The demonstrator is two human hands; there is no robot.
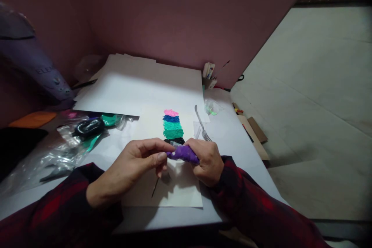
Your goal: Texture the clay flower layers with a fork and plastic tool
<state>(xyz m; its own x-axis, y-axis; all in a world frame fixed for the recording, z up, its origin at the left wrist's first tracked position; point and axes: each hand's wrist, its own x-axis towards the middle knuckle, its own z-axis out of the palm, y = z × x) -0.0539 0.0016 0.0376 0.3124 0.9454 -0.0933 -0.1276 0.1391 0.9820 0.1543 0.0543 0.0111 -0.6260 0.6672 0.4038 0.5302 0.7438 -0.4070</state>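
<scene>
My right hand is wrapped round a purple lump in clear plastic, which looks like modelling clay. At its left end, the thumb and index finger of my left hand pinch the purple material. A thin dark stick pokes out below my left hand; its upper part is hidden. Under both hands lies a cream sheet of paper. On it, textured bands of pink, blue, turquoise, green and black run in a column, the black one partly behind my hands. A metal fork rests just beyond my right hand.
Large white sheets lie at the back against the pink wall. To the left are clear plastic bags with a black packet and a green packet. A purple printed container leans at far left. The table's right edge drops to tiled floor.
</scene>
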